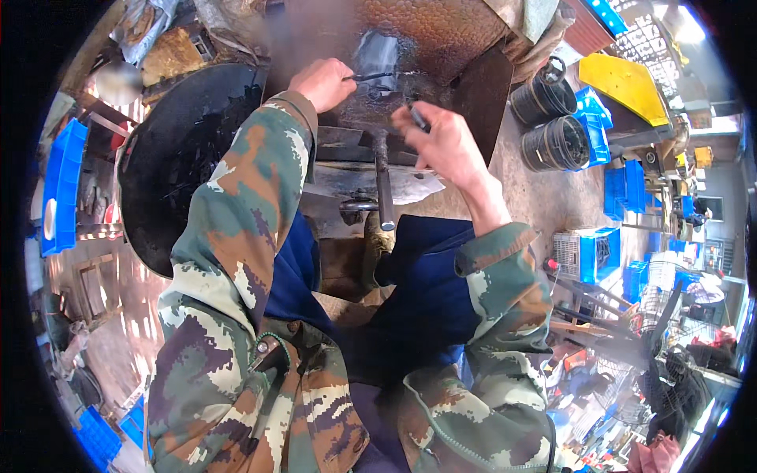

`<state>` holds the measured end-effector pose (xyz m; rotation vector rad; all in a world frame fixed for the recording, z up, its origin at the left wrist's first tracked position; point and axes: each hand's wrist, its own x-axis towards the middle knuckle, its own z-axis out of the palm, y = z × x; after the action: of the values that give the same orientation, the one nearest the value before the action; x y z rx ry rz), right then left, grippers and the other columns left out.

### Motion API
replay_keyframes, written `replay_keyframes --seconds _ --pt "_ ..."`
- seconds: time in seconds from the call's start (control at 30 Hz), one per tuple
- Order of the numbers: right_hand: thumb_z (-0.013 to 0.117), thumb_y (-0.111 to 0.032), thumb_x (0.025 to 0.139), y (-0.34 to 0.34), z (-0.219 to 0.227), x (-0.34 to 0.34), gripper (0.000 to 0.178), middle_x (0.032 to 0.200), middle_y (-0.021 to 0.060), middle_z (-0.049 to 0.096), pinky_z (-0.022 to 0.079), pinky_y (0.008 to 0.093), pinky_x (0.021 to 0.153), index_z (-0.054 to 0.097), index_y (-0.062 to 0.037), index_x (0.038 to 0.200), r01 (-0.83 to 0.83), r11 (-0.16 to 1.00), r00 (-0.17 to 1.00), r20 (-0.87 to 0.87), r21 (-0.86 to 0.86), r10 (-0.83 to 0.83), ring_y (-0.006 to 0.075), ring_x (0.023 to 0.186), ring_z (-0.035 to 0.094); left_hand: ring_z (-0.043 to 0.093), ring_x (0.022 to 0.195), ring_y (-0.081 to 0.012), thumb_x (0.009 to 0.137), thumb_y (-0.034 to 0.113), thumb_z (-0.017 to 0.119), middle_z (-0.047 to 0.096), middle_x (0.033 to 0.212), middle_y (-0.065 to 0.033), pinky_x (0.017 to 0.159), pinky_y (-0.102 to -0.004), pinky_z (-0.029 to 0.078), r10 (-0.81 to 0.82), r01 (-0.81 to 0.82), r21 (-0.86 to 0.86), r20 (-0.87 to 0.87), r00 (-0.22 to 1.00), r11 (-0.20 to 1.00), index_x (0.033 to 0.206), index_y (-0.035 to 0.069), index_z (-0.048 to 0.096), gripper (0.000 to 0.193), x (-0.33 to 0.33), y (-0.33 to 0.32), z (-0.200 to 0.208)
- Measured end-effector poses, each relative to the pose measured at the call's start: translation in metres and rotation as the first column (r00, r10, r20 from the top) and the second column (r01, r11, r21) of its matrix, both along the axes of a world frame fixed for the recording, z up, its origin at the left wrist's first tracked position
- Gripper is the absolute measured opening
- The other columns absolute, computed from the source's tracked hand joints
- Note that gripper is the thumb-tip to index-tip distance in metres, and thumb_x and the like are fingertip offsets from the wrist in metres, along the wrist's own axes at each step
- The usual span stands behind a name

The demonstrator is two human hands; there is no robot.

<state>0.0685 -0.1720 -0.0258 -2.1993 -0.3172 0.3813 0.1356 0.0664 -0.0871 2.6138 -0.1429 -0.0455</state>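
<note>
My left hand (322, 83) is closed around one end of a thin dark metal piece (372, 76), which points right across the wet metal machine housing (441, 35). To its right, my right hand (448, 146) has its fingers curled round a short dark object (419, 118); blur keeps its kind from showing. The two hands are apart, both over the near part of the housing. Between and below them a metal bar (384, 185) with a crosspiece at its top slopes toward me. A wide dark pan (169, 169) with thin dark pieces in it lies left of my left forearm.
Two black buckets (552, 146) stand right of the housing beside blue crates (599, 251). Behind them is a yellow panel (623, 88). A blue tray (63, 187) is at the far left. Wire baskets and clutter (631, 378) fill the lower right. Cloths hang around the housing's far side.
</note>
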Motion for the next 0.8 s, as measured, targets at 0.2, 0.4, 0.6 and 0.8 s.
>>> replay_keyframes --seconds 0.2,0.4,0.6,0.8 --pt "0.063 -0.019 0.094 -0.011 -0.019 0.031 0.027 0.089 0.0118 0.073 0.052 0.0308 0.050 0.068 0.0030 0.110 0.163 0.947 0.985 0.014 0.278 -0.174 0.0133 0.051 0.063 0.069 0.088 -0.0382 0.091 0.024 0.063 0.072 0.092 -0.0203 0.081 -0.0446 0.052 -0.115 0.139 -0.099 0.217 0.969 0.985 0.108 0.003 0.071 0.028 0.018 0.006 -0.038" --pt "0.061 -0.020 0.101 0.004 -0.015 0.038 0.030 0.105 0.0124 0.070 0.054 0.0277 0.052 0.061 0.0027 0.120 0.375 0.776 0.926 -0.163 0.508 -0.340 0.0037 0.055 0.043 0.052 0.060 -0.0106 0.097 0.031 0.061 0.068 0.079 0.0002 0.058 -0.0281 0.041 -0.083 0.043 -0.603 -0.039 0.996 0.797 0.100 0.004 0.073 0.030 0.006 -0.016 0.006" --pt "0.058 -0.017 0.102 0.021 -0.006 0.036 0.025 0.090 0.0083 0.068 0.051 0.0254 0.049 0.062 0.0031 0.117 0.281 0.604 0.957 -0.168 0.746 -0.238 0.0124 0.061 0.059 0.034 0.051 -0.0007 0.102 0.029 0.055 0.059 0.075 0.0040 0.046 -0.0204 0.023 -0.195 -0.048 -0.812 -0.196 0.961 0.582 0.108 0.003 0.069 0.030 -0.021 -0.043 0.043" --pt "0.062 -0.016 0.100 0.013 -0.011 0.042 0.022 0.088 0.0085 0.067 0.045 0.0262 0.046 0.064 0.0021 0.111 0.349 0.635 0.926 -0.151 0.689 -0.345 0.0119 0.054 0.056 0.034 0.050 -0.0013 0.103 0.028 0.053 0.068 0.086 -0.0010 0.045 -0.0211 0.025 -0.229 -0.092 -0.845 -0.245 0.942 0.527 0.111 0.001 0.067 0.031 -0.013 -0.043 0.036"
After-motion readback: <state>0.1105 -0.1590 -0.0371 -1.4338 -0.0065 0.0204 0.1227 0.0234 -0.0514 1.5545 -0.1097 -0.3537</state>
